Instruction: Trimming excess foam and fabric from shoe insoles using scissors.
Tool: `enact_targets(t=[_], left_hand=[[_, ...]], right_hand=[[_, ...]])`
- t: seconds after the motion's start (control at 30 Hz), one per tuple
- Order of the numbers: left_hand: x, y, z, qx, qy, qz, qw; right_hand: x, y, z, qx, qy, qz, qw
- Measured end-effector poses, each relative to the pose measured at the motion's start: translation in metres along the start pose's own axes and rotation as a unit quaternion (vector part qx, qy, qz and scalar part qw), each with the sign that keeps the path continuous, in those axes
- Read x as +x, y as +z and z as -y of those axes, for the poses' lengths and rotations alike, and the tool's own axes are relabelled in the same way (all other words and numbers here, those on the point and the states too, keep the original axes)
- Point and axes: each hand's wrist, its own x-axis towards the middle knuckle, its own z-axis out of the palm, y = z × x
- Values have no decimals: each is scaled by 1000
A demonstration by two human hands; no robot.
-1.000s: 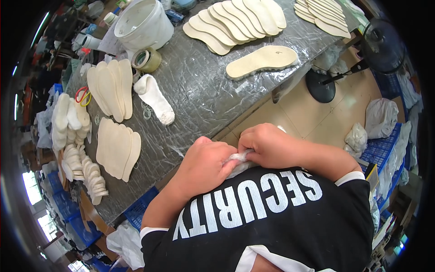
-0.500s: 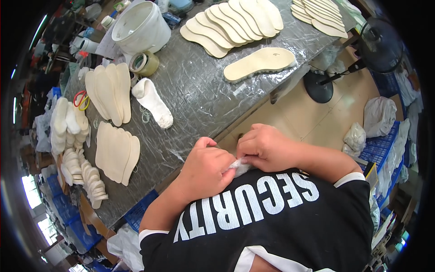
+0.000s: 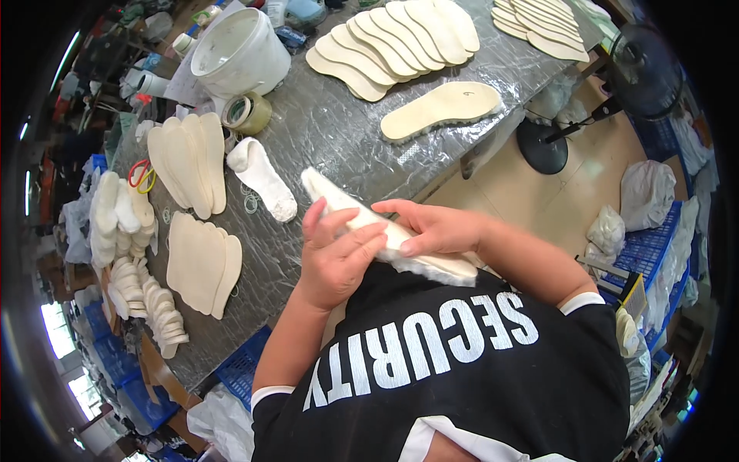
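Close to my chest I hold a cream insole [image 3: 450, 268] with a fluffy white underside, tilted, one end pointing up toward the table. My left hand [image 3: 336, 250] is closed on its upper part, fingers across the face. Thumb and fingers of my right hand [image 3: 439, 229] grip it near the middle. Beyond my hands a single cream insole [image 3: 439, 112] with a fluffy edge lies flat on the table. A white sock [image 3: 263, 181] rests left of my hands, with thin elastic rings [image 3: 251, 203] beside it.
The dark plastic-covered table [image 3: 339, 138] carries fanned insoles [image 3: 396, 42], more insoles [image 3: 188, 162], a white bucket [image 3: 242, 58], a tape roll [image 3: 248, 114] and scissors [image 3: 142, 175]. Rolled white bundles [image 3: 150, 300] sit at the left edge. A black fan [image 3: 647, 73] stands at right.
The insole has come up into view between my hands; before, only a bit of white fluff showed at my fingertips. My left hand has opened out along it.
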Motion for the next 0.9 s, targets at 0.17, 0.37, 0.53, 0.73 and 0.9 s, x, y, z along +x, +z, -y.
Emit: enact_targets(t=[0.17, 0.37, 0.53, 0.73, 0.9], left_hand=[[-13, 21, -9, -151, -315, -193, 917], [-6, 31, -12, -516, -494, -171, 678], [-12, 42, -8, -504, -483, -176, 694], [-16, 51, -11, -587, -486, -244, 600], [-5, 42, -11, -562, -505, -191, 627]], right_hand=[[25, 19, -12, 70, -136, -187, 970], [36, 32, -14, -83, -190, -283, 936], [41, 37, -14, 118, -172, -203, 957], [50, 37, -29, -10, -255, -322, 912], [51, 35, -37, 122, -245, -323, 906]])
